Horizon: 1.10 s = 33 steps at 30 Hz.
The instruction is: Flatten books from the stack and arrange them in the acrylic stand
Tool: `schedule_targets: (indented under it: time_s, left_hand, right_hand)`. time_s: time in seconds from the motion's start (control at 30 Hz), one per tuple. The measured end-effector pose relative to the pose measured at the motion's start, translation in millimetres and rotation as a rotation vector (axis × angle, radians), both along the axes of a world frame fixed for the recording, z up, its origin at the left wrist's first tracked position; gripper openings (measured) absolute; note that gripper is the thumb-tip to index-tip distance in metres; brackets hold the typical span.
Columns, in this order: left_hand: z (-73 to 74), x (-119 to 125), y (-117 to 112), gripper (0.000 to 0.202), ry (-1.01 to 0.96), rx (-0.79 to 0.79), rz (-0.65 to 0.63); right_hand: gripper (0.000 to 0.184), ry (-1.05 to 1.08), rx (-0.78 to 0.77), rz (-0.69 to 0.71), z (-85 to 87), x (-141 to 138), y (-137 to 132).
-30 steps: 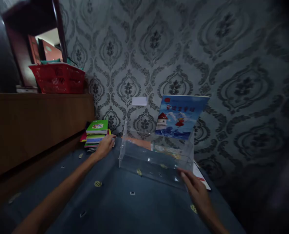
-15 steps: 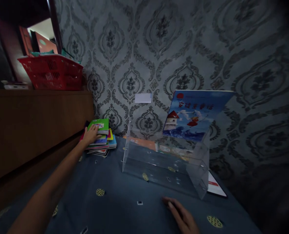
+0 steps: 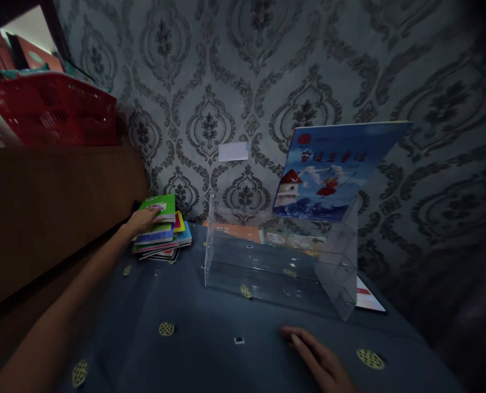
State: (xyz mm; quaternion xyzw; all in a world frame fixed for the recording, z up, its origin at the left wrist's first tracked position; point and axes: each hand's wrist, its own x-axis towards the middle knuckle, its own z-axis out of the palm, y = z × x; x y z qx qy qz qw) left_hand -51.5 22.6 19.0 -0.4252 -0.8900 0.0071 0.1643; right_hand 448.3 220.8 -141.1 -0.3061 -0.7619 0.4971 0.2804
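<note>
Two hands: left hand (image 3: pixel 142 221) touches green book (image 3: pixel 160 203) (grip unclear); right hand (image 3: pixel 320 363) lies spread on blue cloth (image 3: pixel 210 316).

We see a flat surface covered with a dark blue cloth (image 3: pixel 210 349) with small yellow round marks and little white squares. At its far left, near the wall, lies a stack of books (image 3: pixel 161 240), slightly fanned. A clear plastic rack (image 3: pixel 276 273) stands in the middle. A white sheet (image 3: pixel 369 301) lies flat at the rack's right end. Our right hand (image 3: pixel 320 363) rests palm down on the near cloth.
</note>
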Motion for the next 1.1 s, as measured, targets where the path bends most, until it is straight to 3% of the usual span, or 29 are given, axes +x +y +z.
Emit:
schedule_targets:
  time_s: [0.3, 0.43, 0.5, 0.6, 0.67, 0.77, 0.97, 1.1]
  left_hand:
    - [8.9, 19.1, 2.2, 0.030, 0.092, -0.076, -0.024]
    - [11.9, 38.1, -10.9, 0.027, 0.135, -0.070, -0.025]
    - [5.7, 50.6, -23.3, 0.030, 0.161, -0.046, -0.021]
    - [-15.8, 68.8, -40.4, 0.045, 0.251, -0.009, -0.085]
    - [-33.4, 77.7, -45.7, 0.056, 0.301, -0.057, -0.120]
    - [-51.1, 85.3, -44.8, 0.053, 0.300, -0.125, -0.130]
    - [-50.8, 102.9, -49.4, 0.057, 0.309, -0.143, -0.151]
    - [-63.4, 146.5, -74.8, 0.064, 0.306, -0.164, -0.189]
  right_hand:
    - [0.056, 0.013, -0.027, 0.067, 6.5, 1.8, -5.5]
    - [0.060, 0.012, -0.034, 0.067, 4.5, 2.1, -5.5]
    - [0.060, 0.021, -0.035, 0.075, 2.1, 1.6, -5.0]
    - [0.059, 0.026, -0.032, 0.090, 0.7, 1.1, -4.2]
    - [0.059, 0.032, -0.026, 0.097, 1.4, 1.1, -4.1]
    - [0.061, 0.027, -0.012, 0.115, 2.8, 1.1, -4.1]
    - [0.068, 0.026, -0.012, 0.134, 2.2, -0.6, -4.0]
    - [0.070, 0.045, -0.006, 0.140, 2.5, -1.2, -5.7]
